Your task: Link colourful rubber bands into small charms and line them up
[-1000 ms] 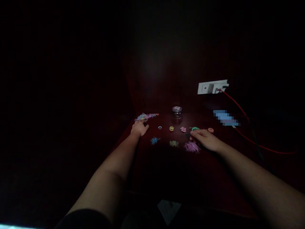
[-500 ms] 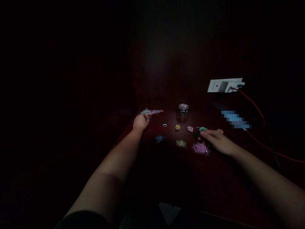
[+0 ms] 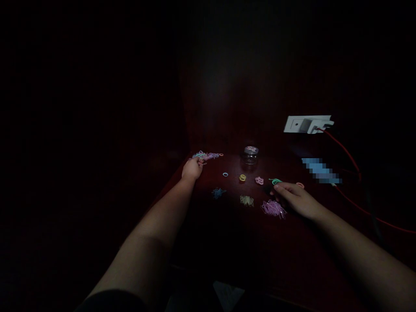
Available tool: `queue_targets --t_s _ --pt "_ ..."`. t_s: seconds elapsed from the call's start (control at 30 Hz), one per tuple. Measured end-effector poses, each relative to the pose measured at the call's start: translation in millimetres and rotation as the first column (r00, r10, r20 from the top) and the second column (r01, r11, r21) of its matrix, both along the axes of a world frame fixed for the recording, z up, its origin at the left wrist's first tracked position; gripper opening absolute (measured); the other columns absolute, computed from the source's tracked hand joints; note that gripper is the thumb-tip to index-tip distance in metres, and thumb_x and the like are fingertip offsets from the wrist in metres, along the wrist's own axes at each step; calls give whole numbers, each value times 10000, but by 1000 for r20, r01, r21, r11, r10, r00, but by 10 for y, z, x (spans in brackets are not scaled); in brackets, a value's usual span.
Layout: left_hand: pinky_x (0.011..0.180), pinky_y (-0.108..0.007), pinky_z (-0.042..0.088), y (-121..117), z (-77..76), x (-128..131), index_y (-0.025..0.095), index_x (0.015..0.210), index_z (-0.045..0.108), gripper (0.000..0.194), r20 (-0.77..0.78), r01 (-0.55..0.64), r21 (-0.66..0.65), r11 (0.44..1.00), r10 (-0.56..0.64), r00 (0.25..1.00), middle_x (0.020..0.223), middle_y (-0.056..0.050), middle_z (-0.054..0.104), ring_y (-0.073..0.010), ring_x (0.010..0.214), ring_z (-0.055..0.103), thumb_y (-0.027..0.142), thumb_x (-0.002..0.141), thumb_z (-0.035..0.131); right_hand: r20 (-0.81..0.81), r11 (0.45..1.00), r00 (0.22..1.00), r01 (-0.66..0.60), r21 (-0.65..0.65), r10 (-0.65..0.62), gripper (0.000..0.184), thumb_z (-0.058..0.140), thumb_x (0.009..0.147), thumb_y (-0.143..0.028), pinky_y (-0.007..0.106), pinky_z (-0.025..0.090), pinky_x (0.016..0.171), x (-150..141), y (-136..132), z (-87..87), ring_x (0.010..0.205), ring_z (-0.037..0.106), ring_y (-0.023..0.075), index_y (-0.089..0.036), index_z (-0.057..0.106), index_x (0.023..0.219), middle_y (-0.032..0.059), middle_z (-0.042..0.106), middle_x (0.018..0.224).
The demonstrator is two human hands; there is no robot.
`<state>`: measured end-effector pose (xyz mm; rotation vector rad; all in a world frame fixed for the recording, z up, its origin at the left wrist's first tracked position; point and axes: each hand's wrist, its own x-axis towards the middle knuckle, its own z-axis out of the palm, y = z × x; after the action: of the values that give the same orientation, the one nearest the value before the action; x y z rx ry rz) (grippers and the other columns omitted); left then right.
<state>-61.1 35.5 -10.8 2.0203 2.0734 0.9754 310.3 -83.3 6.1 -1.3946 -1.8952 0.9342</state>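
The scene is very dark. My left hand (image 3: pixel 192 169) reaches far forward, its fingers curled at the near edge of a mixed heap of small coloured rubber bands (image 3: pixel 207 155); what they pinch is too small to make out. My right hand (image 3: pixel 294 197) rests on the dark red table (image 3: pixel 247 234) with fingers loosely bent, beside a purple pile of bands (image 3: pixel 274 209) and a green band (image 3: pixel 275 181). Between my hands lie a blue pile (image 3: pixel 218 192), a yellowish pile (image 3: pixel 246 200), and single blue (image 3: pixel 225 174), yellow (image 3: pixel 242 177), pink (image 3: pixel 259 180) and orange (image 3: pixel 300 185) bands.
A small clear jar (image 3: pixel 250 154) with a lid stands at the back of the table. A white wall socket (image 3: pixel 307 124) holds a plug with a red cable (image 3: pixel 354 190) trailing right. A blurred blue object (image 3: pixel 320 170) lies at the right.
My left hand has moved forward from the table into the mixed heap and curled its fingers there. My right hand has stayed beside the purple pile. The view has shifted slightly.
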Motion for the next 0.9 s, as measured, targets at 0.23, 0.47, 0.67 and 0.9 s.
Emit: queue_targets --t_s 0.23,0.47,0.67,0.9 --pt "771 -247 465 57 -27 -6 214 907 676 146 36 32 -17 999 -31 999 887 -40 714 -165 803 638 300 821 595 -36 1000 999 18 -16 -18 524 422 824 -656 228 337 452 1 6 -4 518 446 102 -156 575 803 16 522 655" --pt "732 -236 456 78 -25 -18 197 883 691 162 68 31 -25 999 -29 997 831 -42 715 -150 742 631 313 808 606 -49 998 998 43 -44 -46 550 448 795 -680 227 326 456 -4 10 -4 513 443 101 -150 591 824 13 525 646" --pt "754 -217 451 68 -20 -18 210 889 704 147 69 12 -21 1000 -10 998 891 -31 725 -142 784 637 280 801 610 -39 999 999 13 -30 -14 514 441 814 -649 240 339 471 -5 4 -2 525 451 111 -157 591 811 15 535 648" --pt "744 -215 447 16 39 9 198 852 721 175 73 4 -31 1000 -2 997 843 -34 733 -150 769 644 339 783 643 -47 1000 999 3 -6 -3 487 425 846 -618 242 326 473 5 11 -17 504 440 113 -162 594 808 4 512 607"
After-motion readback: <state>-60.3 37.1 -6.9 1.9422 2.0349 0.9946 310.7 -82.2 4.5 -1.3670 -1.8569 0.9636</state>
